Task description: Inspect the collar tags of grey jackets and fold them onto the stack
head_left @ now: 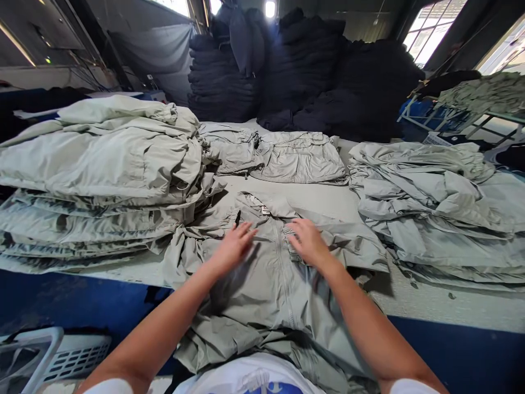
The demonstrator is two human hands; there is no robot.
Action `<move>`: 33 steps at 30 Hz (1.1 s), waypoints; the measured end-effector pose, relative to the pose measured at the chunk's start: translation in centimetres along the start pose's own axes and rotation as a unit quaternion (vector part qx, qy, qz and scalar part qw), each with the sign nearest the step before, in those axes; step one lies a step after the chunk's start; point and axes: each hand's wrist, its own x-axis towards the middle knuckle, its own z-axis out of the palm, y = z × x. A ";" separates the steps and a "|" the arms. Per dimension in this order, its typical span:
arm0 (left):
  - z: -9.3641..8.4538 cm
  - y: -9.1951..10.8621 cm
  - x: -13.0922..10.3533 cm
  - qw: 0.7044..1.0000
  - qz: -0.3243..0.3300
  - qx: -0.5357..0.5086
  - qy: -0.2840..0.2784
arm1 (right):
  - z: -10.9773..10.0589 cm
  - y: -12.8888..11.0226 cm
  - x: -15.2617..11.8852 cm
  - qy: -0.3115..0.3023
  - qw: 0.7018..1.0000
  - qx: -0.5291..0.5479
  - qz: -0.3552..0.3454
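A grey-green zip-front jacket [262, 273] lies spread over the table, its collar at the far side and its lower part hanging over the near edge toward me. My left hand [235, 245] is over the jacket's upper left chest, fingers stretched out and slightly blurred. A small dark slim object [238, 218] shows just beyond that hand; whether it is touched or held cannot be made out. On the other side of the zipper [283, 268], my right hand [307, 241] is open above a gathered cuff. A white label [264, 210] sits inside the neck.
Tall stacks of similar garments stand on the left [102, 164] and right [443, 208] of the pale table [241, 185]. More folded garments [301, 156] lie along its far side. Dark piles [303, 71] rise behind. A white plastic basket [77, 355] is below, at lower left.
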 end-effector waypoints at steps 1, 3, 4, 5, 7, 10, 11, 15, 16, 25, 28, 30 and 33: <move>1.1 0.8 0.8 1.000 -0.001 -0.006 -0.026 | 0.8 -1.0 0.6 -0.052 0.999 0.004 -0.013; 2.7 0.8 1.1 0.998 -0.031 -0.002 -0.058 | 1.9 -2.2 0.8 -0.144 0.989 -0.014 0.033; 3.1 0.2 0.9 0.997 -0.043 -0.001 -0.067 | 2.1 -2.4 0.5 -0.179 0.981 -0.025 0.069; 3.2 -0.6 0.6 0.996 -0.046 -0.005 -0.072 | 2.1 -2.5 0.0 -0.206 0.973 -0.031 0.094; 2.7 -2.3 0.2 0.997 -0.029 -0.029 -0.070 | 1.8 -2.5 -0.8 -0.242 0.965 -0.024 0.093; 1.5 -2.8 1.9 0.997 -0.034 -0.057 -0.037 | 1.2 -2.8 0.8 -0.250 0.967 0.023 0.044; 1.3 -2.4 3.1 0.997 -0.054 -0.054 -0.024 | 1.1 -2.8 2.3 -0.244 0.968 0.040 0.036; 1.3 0.0 8.7 0.986 -0.160 -0.028 -0.035 | 1.0 -1.1 9.6 -0.161 0.979 0.075 0.095; 1.4 0.4 10.0 0.983 -0.175 -0.028 -0.042 | 1.0 -0.3 11.2 -0.125 0.982 0.075 0.123; 5.0 0.4 17.0 0.965 -0.248 -0.048 0.076 | 6.4 1.5 15.9 0.042 0.980 0.171 0.089; 7.3 -0.3 17.0 0.969 -0.194 -0.087 0.130 | 9.0 3.0 15.3 0.071 0.972 0.200 0.100; 8.3 -1.1 16.8 0.968 -0.170 -0.116 0.146 | 10.1 4.0 15.0 0.092 0.964 0.233 0.093; 8.7 -2.1 16.8 0.967 -0.163 -0.141 0.140 | 10.8 4.8 15.0 0.100 0.953 0.282 0.055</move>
